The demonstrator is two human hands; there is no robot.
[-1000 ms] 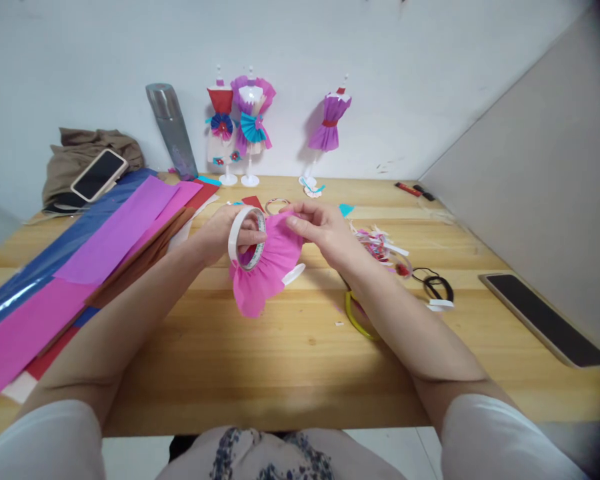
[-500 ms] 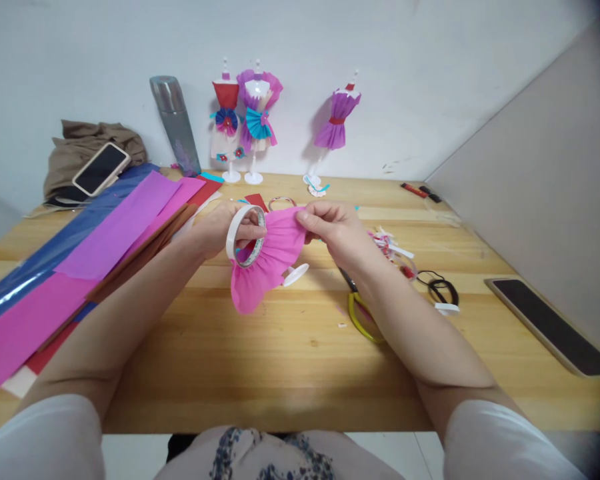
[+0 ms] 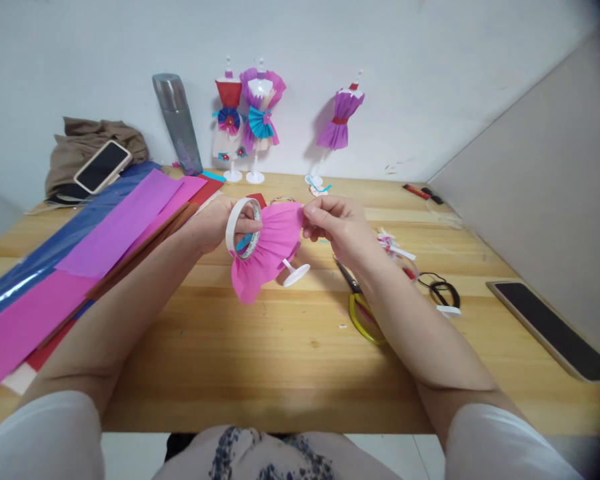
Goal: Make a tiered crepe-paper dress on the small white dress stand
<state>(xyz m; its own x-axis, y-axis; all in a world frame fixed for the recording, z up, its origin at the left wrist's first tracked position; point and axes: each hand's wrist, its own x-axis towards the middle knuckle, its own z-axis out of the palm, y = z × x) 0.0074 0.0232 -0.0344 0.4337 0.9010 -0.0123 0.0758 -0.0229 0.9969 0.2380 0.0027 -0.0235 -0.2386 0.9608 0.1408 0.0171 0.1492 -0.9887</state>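
Observation:
A roll of white tape (image 3: 234,227) hangs round the fingers of my left hand (image 3: 225,219), which pinches the gathered top of a pink pleated paper skirt (image 3: 270,243). The paper fans out to the right and down. Its upper right edge is between the thumb and fingers of my right hand (image 3: 333,223). A white stand with a round base (image 3: 297,274) sticks out below the skirt; the rest of that stand is hidden behind the paper. Scissors with yellow handles (image 3: 363,320) lie under my right forearm.
Three dressed mannequins, one in purple (image 3: 341,120), stand by the wall, near a grey bottle (image 3: 177,123). Coloured paper sheets (image 3: 120,220) and a phone (image 3: 103,167) lie left. Scraps (image 3: 393,245), a black cord (image 3: 443,291) and a dark tablet-like device (image 3: 550,327) are right.
The skirt's lower edge has risen a little, and more of the white stand shows beneath it. My right hand has shifted slightly right, still at the paper's edge.

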